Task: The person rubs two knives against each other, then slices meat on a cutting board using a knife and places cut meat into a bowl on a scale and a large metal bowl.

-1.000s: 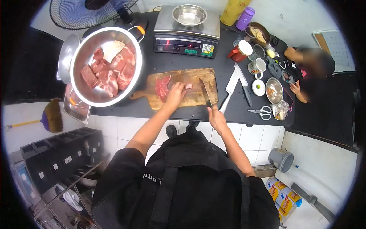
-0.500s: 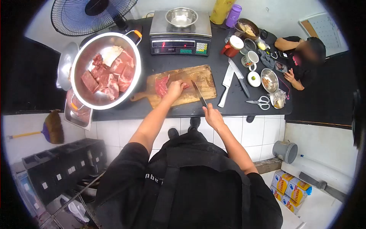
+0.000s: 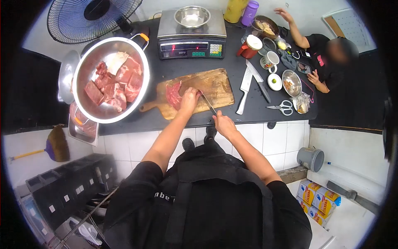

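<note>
A wooden cutting board (image 3: 215,85) lies on the black table, its handle pointing left. My left hand (image 3: 189,99) presses down on a piece of raw meat on the board; its fingers are closed on the meat and hide most of it. My right hand (image 3: 224,125) is wrapped round the handle of a knife (image 3: 209,103), the blade slanting up and left to the meat edge beside my left fingertips. Left of that hand lies a flat red slice of meat (image 3: 173,94). A large steel pot (image 3: 143,79) to the left holds several chunks of raw meat (image 3: 112,89).
Behind the board stands a digital scale (image 3: 191,47) with a steel bowl (image 3: 192,17). Two knives (image 3: 244,89) and scissors (image 3: 284,108) lie right of the board. Mugs, bowls and a seated person (image 3: 331,62) with a phone are farther right. A fan (image 3: 93,18) stands back left.
My right hand has brought the knife leftward, against the meat by my left fingers. The person at the right has raised one arm. The whole view has shifted slightly.
</note>
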A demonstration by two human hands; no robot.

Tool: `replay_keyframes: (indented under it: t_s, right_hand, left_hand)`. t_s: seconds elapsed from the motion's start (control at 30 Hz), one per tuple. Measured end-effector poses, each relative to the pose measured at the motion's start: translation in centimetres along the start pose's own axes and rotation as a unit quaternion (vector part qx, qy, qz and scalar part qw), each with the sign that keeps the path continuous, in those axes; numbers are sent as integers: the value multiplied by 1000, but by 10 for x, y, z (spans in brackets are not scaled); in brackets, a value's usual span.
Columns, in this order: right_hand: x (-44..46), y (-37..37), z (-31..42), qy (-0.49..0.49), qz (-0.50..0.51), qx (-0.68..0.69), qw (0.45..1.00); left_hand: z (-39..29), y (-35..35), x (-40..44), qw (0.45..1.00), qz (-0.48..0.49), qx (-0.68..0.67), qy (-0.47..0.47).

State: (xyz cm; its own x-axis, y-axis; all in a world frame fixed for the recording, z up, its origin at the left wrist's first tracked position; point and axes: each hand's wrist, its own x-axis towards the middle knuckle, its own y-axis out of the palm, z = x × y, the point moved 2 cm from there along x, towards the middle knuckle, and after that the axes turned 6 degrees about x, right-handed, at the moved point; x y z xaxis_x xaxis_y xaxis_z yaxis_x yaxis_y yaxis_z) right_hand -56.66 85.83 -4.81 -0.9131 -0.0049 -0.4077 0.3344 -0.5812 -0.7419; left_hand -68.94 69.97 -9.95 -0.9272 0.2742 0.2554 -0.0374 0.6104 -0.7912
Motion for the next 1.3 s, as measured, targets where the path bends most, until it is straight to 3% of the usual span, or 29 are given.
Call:
replay_keyframes:
  t_s: [0.23, 0.33, 0.4, 0.47, 0.6, 0.67, 0.77, 0.8, 0.83, 0.87, 0.93, 1.0, 1.13, 1.2, 1.3]
  right_hand:
    - [5, -7, 3, -4, 30, 2, 1000]
    - [24, -3, 1, 12, 38, 12, 999]
    - [43, 12, -5, 34, 47, 19, 998]
    - [70, 25, -7, -52, -14, 66, 996]
    - [57, 19, -15, -61, -22, 78, 995]
    - [21, 8, -19, 30, 46, 42, 998]
    - [21, 15, -43, 12, 33, 30, 999]
    - [26, 15, -43, -11, 22, 28, 999]
    - [13, -25, -8, 76, 110, 133, 982]
    - [16, -35, -4, 83, 144, 150, 975]
    - [10, -56, 9, 87, 104, 200, 970]
    - [7, -67, 10, 77, 58, 211, 973]
    - [12, -58, -14, 98, 75, 240, 963]
    - [8, -53, -17, 89, 59, 250, 962]
    - [6, -45, -22, 89, -12, 246, 965]
  left_hand:
    - [11, 2, 1, 999, -3, -48, 6]
    - [10, 1, 6, 995, -19, -85, 55]
    - [12, 4, 4, 997, 40, -56, 26]
    - [13, 8, 4, 998, 39, -20, 44]
    - [13, 9, 4, 999, 1, -13, 45]
    - [16, 12, 5, 999, -16, -14, 49]
    - [32, 19, 4, 991, -52, -79, -96]
    - [31, 17, 7, 991, -53, -76, -98]
    - [29, 11, 10, 988, -86, -94, -90]
    - [27, 2, 7, 983, -119, -108, -85]
    - [29, -1, 7, 978, -93, -124, -136]
    - [37, 9, 6, 994, -59, -66, -63]
    - [19, 16, 11, 994, -76, -60, -51]
    - [3, 12, 13, 998, -33, -28, -52]
    - [0, 23, 16, 989, 71, 127, -23]
